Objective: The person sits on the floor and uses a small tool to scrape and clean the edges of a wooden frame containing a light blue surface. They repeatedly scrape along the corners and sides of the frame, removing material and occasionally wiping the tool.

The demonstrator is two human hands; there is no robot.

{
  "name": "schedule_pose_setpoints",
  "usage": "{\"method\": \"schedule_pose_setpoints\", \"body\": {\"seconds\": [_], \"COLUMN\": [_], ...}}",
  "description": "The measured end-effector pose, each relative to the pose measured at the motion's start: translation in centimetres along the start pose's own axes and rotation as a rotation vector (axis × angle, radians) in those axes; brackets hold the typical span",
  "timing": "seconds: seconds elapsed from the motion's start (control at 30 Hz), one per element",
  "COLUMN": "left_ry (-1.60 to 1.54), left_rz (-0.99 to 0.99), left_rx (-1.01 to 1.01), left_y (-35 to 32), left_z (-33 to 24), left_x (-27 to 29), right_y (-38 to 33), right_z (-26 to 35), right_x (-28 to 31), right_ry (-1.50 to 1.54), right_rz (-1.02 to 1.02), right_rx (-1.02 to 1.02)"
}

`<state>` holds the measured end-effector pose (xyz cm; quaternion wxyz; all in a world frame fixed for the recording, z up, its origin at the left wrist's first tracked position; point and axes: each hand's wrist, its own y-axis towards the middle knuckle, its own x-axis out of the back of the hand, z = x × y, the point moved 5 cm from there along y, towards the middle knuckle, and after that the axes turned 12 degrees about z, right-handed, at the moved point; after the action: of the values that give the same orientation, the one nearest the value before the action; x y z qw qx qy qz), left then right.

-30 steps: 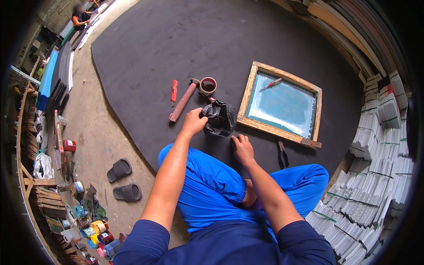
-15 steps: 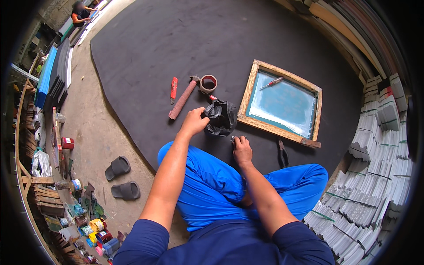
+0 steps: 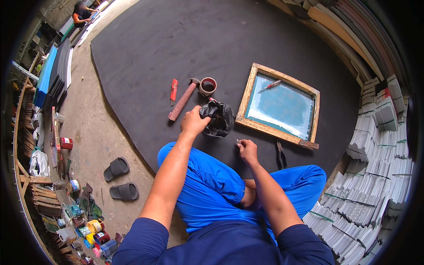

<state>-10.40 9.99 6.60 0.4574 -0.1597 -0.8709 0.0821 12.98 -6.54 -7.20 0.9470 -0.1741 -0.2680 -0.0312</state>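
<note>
My left hand (image 3: 193, 121) is closed on the left rim of a black plastic bag (image 3: 225, 126), which stands with its mouth up; something brownish inside is too dark to make out. To the right of the bag, my right hand (image 3: 248, 151) pinches a tiny, light-coloured piece (image 3: 238, 141), too small to name, just above the dark mat. A pair of dark pliers (image 3: 281, 155) lies near that hand. Beyond it rests a wooden frame (image 3: 245, 95) with a blue-green mesh panel, and a screwdriver (image 3: 270, 85) lies on the panel.
Behind the bag lie a hammer (image 3: 183, 102) with a wrapped handle, a red utility knife (image 3: 174, 92) and a tape roll (image 3: 202, 89). Slippers (image 3: 117, 169) sit on the floor at left, beside paint cans (image 3: 95, 226). Bundled white stacks (image 3: 366, 176) line the right. Another person (image 3: 81, 15) works far left.
My right hand has moved a little right, away from the bag, with its fingers still pinched. The bag's mouth has opened wider under my left hand, which stays on its rim.
</note>
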Motion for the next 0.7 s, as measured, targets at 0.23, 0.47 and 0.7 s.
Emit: {"method": "schedule_pose_setpoints", "body": {"seconds": [0.23,0.47,0.7], "left_ry": [0.053,0.02,-0.108], "left_rz": [0.049,0.072,0.054], "left_rx": [0.046,-0.009,-0.043], "left_y": [-0.3,-0.8,-0.6], "left_z": [-0.3,-0.2,0.2], "left_x": [-0.7,-1.4,-1.6], "right_y": [-0.7,-0.8,5.9], "right_z": [-1.8,7.8,15.4], "right_x": [0.5,2.6,-0.5], "right_ry": [0.797,0.995,0.492], "right_rz": [0.172,0.286,0.143], "right_rx": [-0.144,-0.016,-0.047]}}
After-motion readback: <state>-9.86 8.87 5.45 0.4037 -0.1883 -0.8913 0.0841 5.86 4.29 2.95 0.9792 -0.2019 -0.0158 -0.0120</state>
